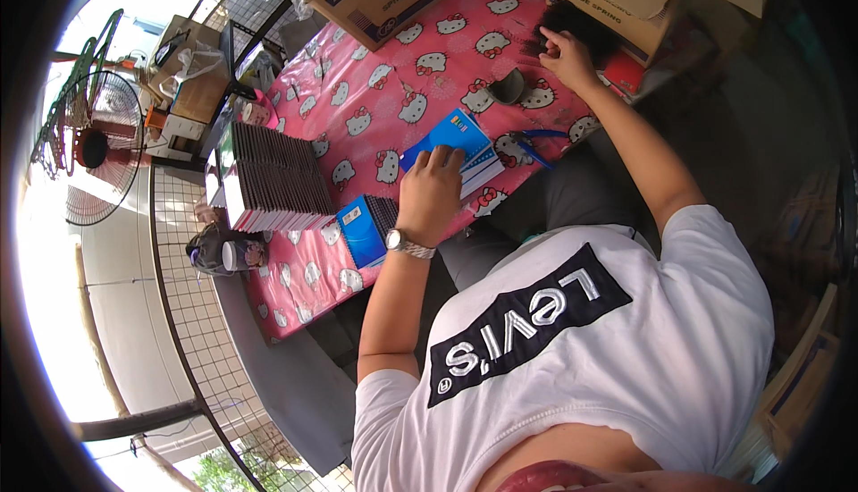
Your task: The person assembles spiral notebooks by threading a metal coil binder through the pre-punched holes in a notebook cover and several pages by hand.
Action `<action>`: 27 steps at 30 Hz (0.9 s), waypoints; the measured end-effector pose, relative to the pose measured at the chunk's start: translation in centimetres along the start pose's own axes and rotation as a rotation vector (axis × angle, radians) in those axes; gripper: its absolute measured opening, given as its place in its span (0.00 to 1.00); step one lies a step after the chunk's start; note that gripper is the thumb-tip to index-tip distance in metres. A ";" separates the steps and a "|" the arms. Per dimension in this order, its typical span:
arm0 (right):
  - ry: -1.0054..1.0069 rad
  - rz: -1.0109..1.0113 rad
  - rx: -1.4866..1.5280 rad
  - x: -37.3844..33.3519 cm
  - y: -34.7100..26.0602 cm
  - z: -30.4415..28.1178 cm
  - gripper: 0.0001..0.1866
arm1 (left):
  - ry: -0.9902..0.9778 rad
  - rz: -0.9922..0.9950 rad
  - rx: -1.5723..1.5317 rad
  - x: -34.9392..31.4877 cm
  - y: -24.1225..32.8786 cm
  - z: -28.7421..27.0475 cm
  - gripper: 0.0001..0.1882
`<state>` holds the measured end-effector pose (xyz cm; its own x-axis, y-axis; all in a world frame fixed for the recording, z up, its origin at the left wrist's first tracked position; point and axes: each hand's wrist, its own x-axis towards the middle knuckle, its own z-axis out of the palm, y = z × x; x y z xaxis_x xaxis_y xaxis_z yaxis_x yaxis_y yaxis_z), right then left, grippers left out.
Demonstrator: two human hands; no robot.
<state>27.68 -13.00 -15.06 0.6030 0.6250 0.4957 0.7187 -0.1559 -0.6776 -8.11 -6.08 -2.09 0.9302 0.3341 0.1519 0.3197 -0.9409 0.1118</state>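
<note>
My left hand (pixel 431 195) lies palm down, fingers a little apart, on a blue-covered notebook (pixel 460 130). Loose white pages show under its cover at the near edge, and a row of holes runs along one side. At the far right, my right hand (pixel 569 60) reaches to a pile of black plastic spiral coils (pixel 576 32), its index finger stretched out at the pile's edge. I see nothing held in it. Pliers with blue handles (pixel 539 143) lie at the table's near edge, right of the notebook.
A pink patterned cloth (pixel 357 126) covers the table. Stacked spiral-bound notebooks (pixel 279 177) stand at left, with a smaller blue notebook stack (pixel 362 231) nearer. A dark curved piece (pixel 508 87) lies beyond the pliers. Cardboard boxes (pixel 393 0) line the back; a fan (pixel 103 148) stands far left.
</note>
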 end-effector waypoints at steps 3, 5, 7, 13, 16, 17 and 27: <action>-0.106 0.174 0.269 -1.9 -2.4 -0.8 0.23 | -0.105 0.065 -0.046 0.2 -0.6 -1.6 0.22; -0.145 0.024 0.439 -3.1 -3.8 -0.3 0.24 | -0.121 0.129 -0.119 0.4 -1.3 -2.4 0.20; -0.162 -0.253 0.387 -4.0 -7.5 -0.2 0.23 | -0.121 0.077 -0.241 0.4 -1.9 -4.0 0.19; -0.250 -0.462 0.336 -3.7 -16.1 -1.1 0.15 | 0.209 -0.029 -0.082 2.2 -2.6 -3.0 0.15; -0.229 -0.411 0.347 -2.9 -16.8 -0.8 0.12 | 0.353 -0.073 0.103 3.4 -2.6 -0.8 0.13; -0.218 -0.395 0.353 -2.6 -17.0 -0.8 0.11 | 0.377 -0.066 0.095 3.7 -2.7 -0.2 0.11; -0.319 -0.381 0.509 -3.3 -17.8 -2.0 0.13 | 0.422 -0.061 0.082 3.8 -1.4 0.0 0.08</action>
<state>13.61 -13.81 -3.58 0.1554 0.7703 0.6185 0.5614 0.4463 -0.6969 -5.01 -3.46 -1.63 0.7591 0.3670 0.5376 0.4013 -0.9142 0.0575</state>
